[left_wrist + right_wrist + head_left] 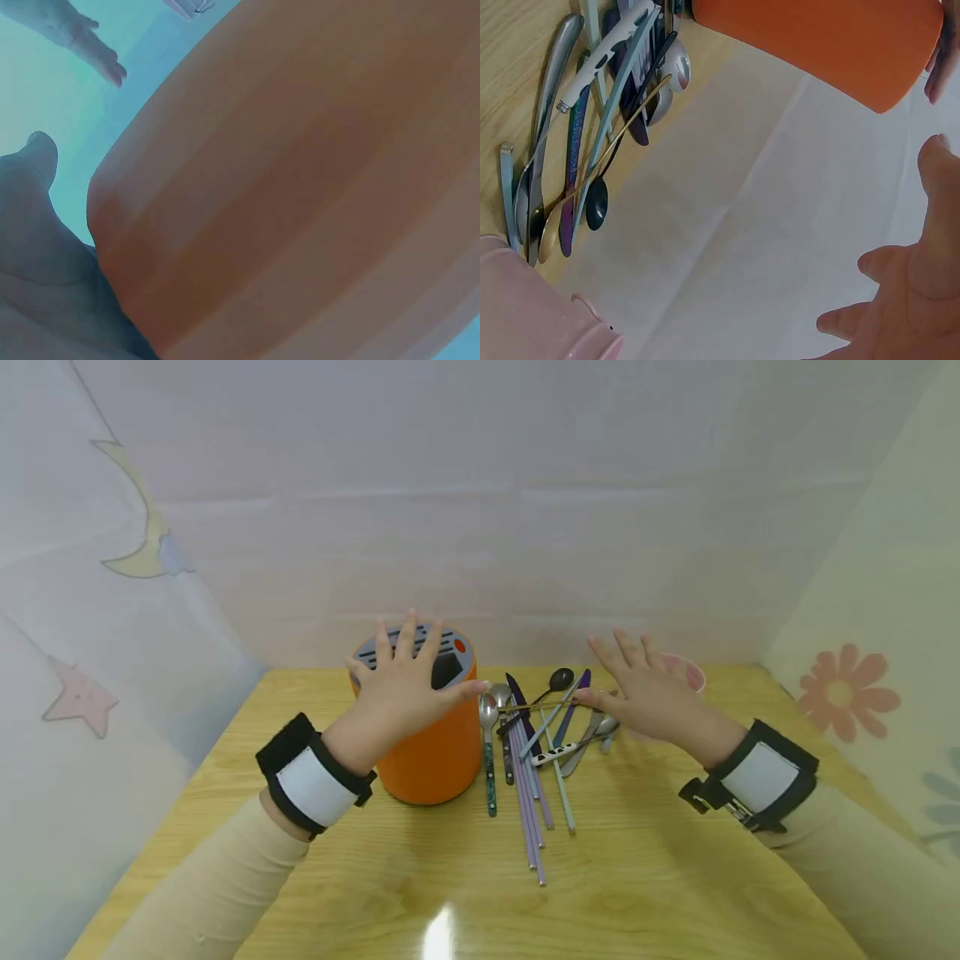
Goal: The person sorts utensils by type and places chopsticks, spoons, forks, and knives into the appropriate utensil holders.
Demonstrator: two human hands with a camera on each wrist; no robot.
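Wood-grain table (637,877) boxed in by pale curtains on three sides; front half bare, with glare near the front edge. Orange slotted holder (431,752) stands upright left of centre. Left hand (405,687) spread flat over its top. Cutlery pile (536,735) just right of the holder. Right hand (647,693) spread, hovering above the pile, gripping nothing. Right wrist view alone shows the pink cup (532,315) clearly, beside the spoon bowls.

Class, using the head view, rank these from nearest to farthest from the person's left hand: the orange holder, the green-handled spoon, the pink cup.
1. orange holder: right under the left hand.
2. green-handled spoon: on the table just right of the holder.
3. pink cup: far right, behind the right hand.
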